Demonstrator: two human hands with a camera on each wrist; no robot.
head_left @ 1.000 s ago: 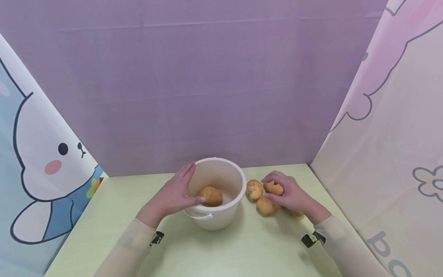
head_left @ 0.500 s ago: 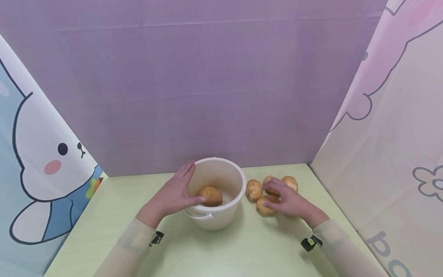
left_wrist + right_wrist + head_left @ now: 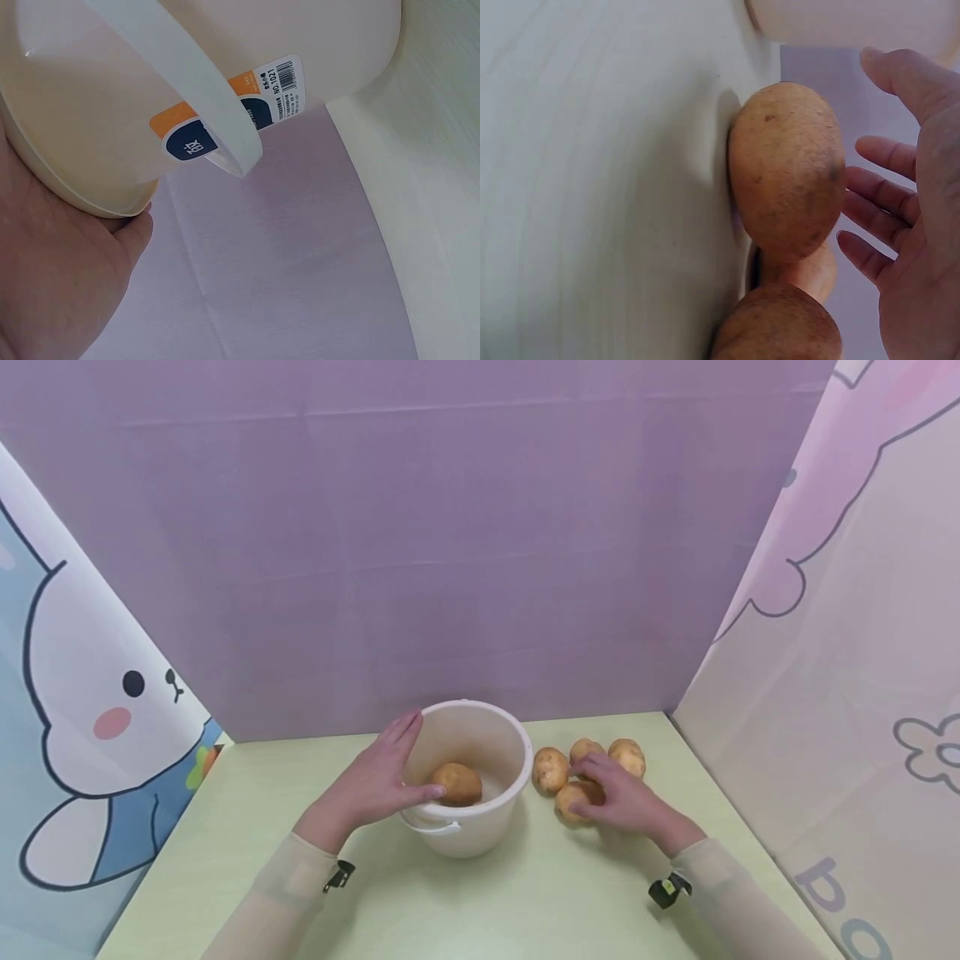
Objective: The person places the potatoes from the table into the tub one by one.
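A white bucket (image 3: 480,835) stands on the table with one potato (image 3: 457,785) lying inside. My left hand (image 3: 371,785) holds its left rim, thumb reaching over the opening and fingers along the outer edge. In the left wrist view the bucket's labelled wall (image 3: 315,45) and white handle (image 3: 180,60) show, and the rim meets the palm. My right hand (image 3: 618,797) is spread over the nearest loose potato (image 3: 576,802), thumb on its near side. In the right wrist view that potato (image 3: 786,169) sits beside the loosely bent fingers, with a visible gap to the thumb.
More potatoes lie close by: one next to the bucket (image 3: 551,771), one behind (image 3: 585,750) and one at the far right (image 3: 628,757). The pale table (image 3: 480,918) ends at a purple back wall (image 3: 450,568), with printed panels at both sides.
My right hand has come down and nearer, from above the rear potato to the nearest one, uncovering the potatoes behind. My left hand and the bucket stay in place.
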